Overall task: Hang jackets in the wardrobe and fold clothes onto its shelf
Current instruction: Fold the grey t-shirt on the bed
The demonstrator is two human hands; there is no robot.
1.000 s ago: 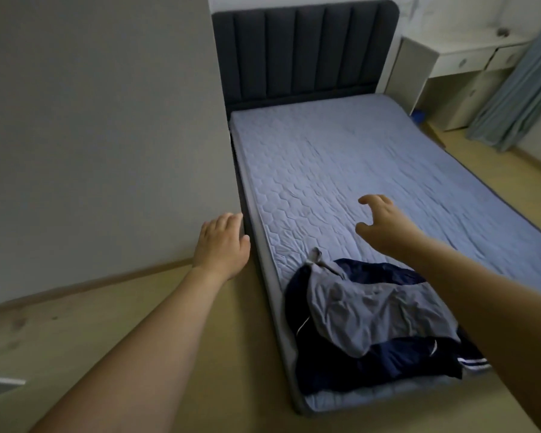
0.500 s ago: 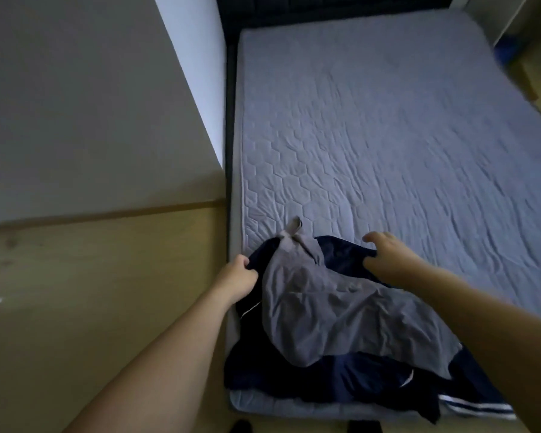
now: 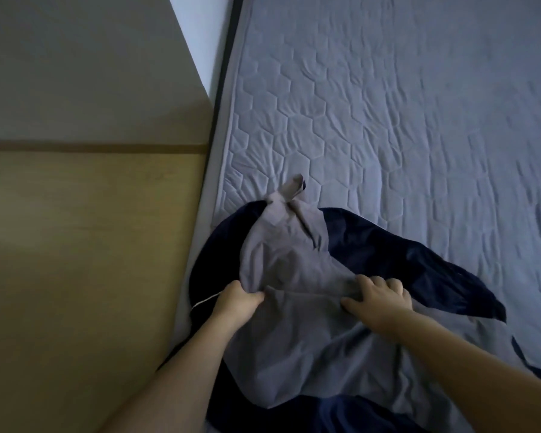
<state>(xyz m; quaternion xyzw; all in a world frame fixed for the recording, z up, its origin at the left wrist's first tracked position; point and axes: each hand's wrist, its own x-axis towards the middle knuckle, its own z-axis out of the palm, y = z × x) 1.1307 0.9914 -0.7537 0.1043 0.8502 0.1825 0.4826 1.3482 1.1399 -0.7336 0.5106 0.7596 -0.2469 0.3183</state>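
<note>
Crumpled grey garment (image 3: 294,323) atop dark navy jacket (image 3: 419,270), mattress corner (image 3: 388,120).

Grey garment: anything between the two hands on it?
Head view: only grey garment cloth, bunched, spans between left hand and right hand; both grip it.

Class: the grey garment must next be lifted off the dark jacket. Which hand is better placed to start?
Probably the left hand: its fingers already pinch a fold of the grey garment. The right hand lies on top, its grip less clear.
</note>
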